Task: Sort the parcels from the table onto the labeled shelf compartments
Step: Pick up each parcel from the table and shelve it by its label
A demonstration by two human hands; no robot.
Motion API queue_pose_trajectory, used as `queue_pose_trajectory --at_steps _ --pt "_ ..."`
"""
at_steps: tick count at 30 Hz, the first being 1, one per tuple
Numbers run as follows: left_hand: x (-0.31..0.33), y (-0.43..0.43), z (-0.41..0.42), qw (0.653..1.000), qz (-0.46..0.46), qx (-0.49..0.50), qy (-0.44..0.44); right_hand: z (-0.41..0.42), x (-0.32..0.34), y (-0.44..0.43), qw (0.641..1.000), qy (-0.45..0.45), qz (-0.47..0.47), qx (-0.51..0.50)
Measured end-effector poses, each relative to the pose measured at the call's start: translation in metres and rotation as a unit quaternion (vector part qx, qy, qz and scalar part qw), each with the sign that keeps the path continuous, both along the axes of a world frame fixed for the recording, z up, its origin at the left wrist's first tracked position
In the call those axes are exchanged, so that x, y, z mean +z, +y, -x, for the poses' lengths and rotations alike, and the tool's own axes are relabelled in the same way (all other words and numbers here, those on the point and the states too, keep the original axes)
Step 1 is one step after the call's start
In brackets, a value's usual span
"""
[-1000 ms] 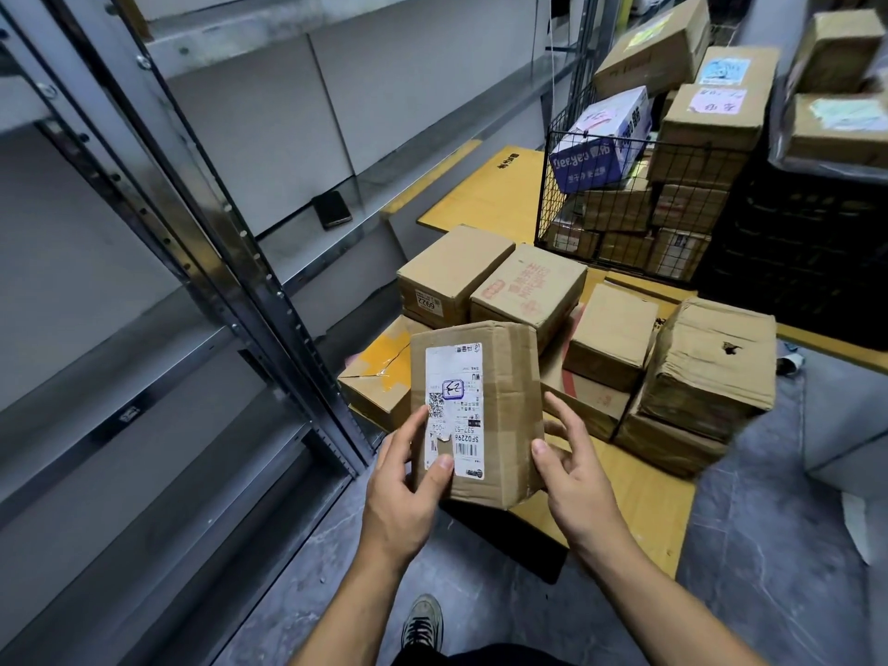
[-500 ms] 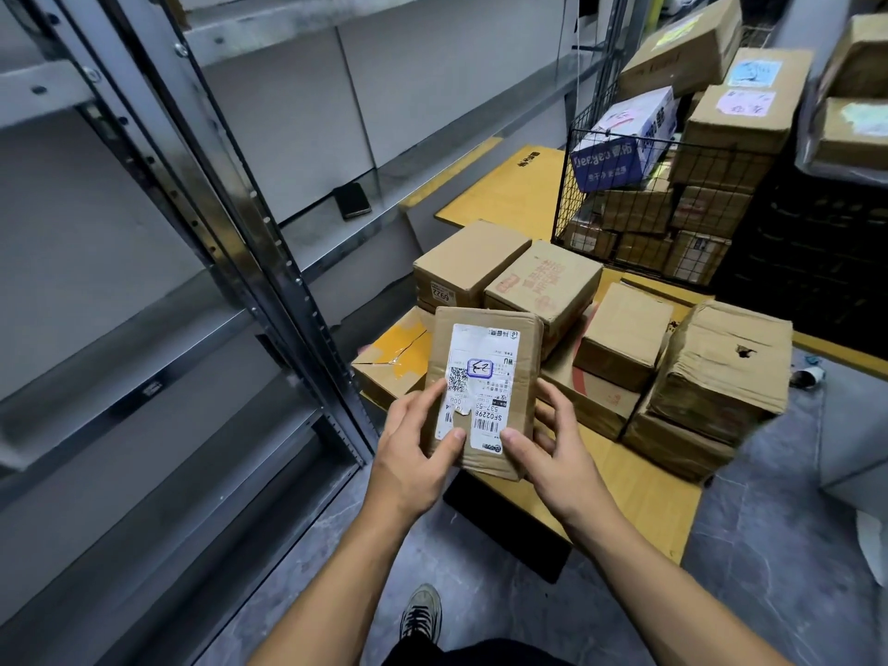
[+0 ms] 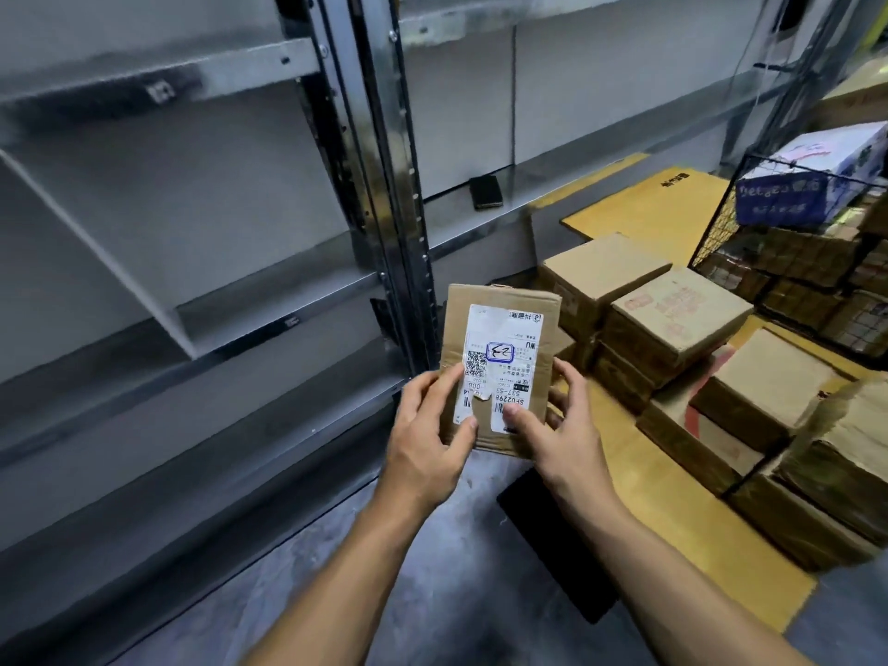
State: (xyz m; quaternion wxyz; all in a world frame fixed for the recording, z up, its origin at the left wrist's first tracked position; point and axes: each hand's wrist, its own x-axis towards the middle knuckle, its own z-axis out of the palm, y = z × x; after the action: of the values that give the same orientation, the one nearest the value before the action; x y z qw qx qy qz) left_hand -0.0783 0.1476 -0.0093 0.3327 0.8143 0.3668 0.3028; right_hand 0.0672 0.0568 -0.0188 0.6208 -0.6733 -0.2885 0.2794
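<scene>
I hold a flat brown cardboard parcel [image 3: 499, 329] upright in front of me, its white shipping label with a blue stamp facing me. My left hand [image 3: 427, 435] grips its lower left edge, thumb on the label. My right hand [image 3: 557, 425] grips the lower right edge, thumb on the label's bottom. Several more brown parcels [image 3: 672, 319] lie stacked on the low yellow table [image 3: 682, 535] to the right. The grey metal shelf [image 3: 269, 305] with small label tags on its rails fills the left; the compartments in view hold no parcels.
A dark steel upright post [image 3: 384, 185] stands just behind the held parcel. A small black object [image 3: 486, 191] lies on a shelf ledge. A black wire basket [image 3: 807, 262] full of boxes sits at the right, with a blue and white box [image 3: 812, 180] on top. Grey floor lies below.
My view has swung left toward the shelf. Both hands have carried the parcel away from the table stack, and it now sits in front of the shelf's upright post.
</scene>
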Motion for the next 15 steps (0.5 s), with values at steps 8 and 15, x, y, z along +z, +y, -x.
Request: queue_pose_trajectory --at_steps 8,15 --pt "0.029 0.027 0.083 0.997 -0.034 0.061 -0.017 0.067 0.025 0.056 0.995 -0.027 -0.063 0.066" --pt "0.061 0.046 0.171 0.994 -0.062 0.095 0.000 0.146 0.053 0.091 0.990 0.004 -0.097 0.102"
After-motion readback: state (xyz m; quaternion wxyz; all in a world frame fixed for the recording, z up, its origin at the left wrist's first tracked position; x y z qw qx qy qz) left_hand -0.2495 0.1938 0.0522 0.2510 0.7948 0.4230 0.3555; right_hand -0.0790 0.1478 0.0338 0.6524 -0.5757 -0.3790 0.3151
